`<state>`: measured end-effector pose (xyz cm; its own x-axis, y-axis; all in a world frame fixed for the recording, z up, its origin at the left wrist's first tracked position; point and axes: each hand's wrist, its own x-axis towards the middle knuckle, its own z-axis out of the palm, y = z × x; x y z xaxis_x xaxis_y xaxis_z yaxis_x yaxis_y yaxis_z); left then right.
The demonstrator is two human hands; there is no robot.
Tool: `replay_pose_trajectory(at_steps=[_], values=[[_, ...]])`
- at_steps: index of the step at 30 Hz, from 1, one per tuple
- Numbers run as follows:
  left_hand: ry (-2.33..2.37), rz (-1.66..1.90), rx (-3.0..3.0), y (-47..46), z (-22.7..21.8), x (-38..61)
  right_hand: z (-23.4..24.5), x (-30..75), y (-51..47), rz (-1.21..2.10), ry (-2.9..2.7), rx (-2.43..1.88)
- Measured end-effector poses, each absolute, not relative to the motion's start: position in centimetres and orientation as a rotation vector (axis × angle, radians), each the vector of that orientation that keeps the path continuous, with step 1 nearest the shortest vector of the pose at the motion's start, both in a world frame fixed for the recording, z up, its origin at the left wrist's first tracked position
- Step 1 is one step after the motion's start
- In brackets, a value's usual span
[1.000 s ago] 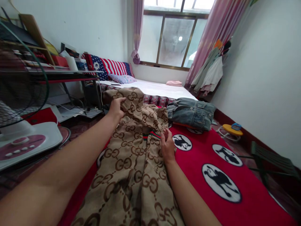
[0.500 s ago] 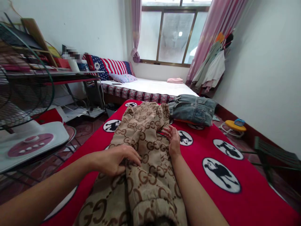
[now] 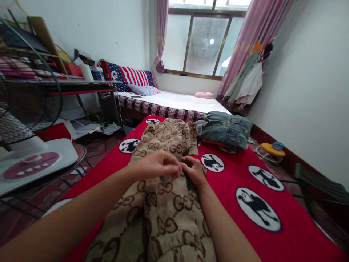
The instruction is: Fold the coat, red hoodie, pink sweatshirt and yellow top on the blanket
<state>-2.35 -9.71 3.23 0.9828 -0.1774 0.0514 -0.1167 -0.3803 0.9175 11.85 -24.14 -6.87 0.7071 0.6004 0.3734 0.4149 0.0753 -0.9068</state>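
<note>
Fingers half-curled on the left hand [image 3: 160,165], blurred above the cloth, and bent on the right hand [image 3: 195,171] at its edge; whether either grips, I can't tell! Tan patterned garment [image 3: 166,198] stretches along the red blanket [image 3: 229,174], just beside the denim garment [image 3: 227,127]. One uneven tug could skew its upper layer, and sideways drag might ruck the blanket beneath.

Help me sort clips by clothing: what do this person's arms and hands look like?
The left hand and right hand are ungloved. The left forearm and right forearm are bare to the picture's edge, with no sleeve, watch or bracelet visible. No ring can be made out.
</note>
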Motion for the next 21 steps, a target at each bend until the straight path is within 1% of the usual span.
replay_pose_trajectory(at_steps=[2, 3, 5, 9, 11, 13, 15, 18, 21], values=[[0.070, 0.587, 1.949, -9.5, 1.2, 1.1, -6.8, 12.0, -24.2, 0.209, -0.831, -1.525], [0.179, 0.804, 1.914, -9.4, 0.0, 2.6, -6.7, 12.0, -24.3, 0.250, -0.813, -1.492], [0.315, 1.008, 1.856, -9.2, -2.4, 4.9, -6.5, 12.1, -24.5, 0.349, -0.777, -1.396], [0.298, 0.987, 1.955, -9.4, -5.6, 5.8, -6.2, 12.1, -25.5, 0.578, -0.662, -1.270], [0.192, 0.935, 2.070, -9.8, -6.2, 5.3, -5.8, 12.3, -25.9, 0.680, -0.586, -1.274], [0.069, 0.868, 2.208, -10.4, -6.2, 4.6, -5.2, 13.1, -26.1, 0.714, -0.507, -1.293], [-0.045, 0.769, 2.382, -11.0, -6.2, 4.2, -4.3, 14.4, -26.0, 0.602, -0.402, -1.342], [-0.189, 0.599, 2.624, -12.1, -6.3, 4.0, -2.6, 17.4, -25.2, 0.221, -0.280, -1.493], [-0.264, 0.535, 2.735, -12.8, -6.5, 4.0, -1.2, 20.9, -23.4, -0.120, -0.315, -1.729]])
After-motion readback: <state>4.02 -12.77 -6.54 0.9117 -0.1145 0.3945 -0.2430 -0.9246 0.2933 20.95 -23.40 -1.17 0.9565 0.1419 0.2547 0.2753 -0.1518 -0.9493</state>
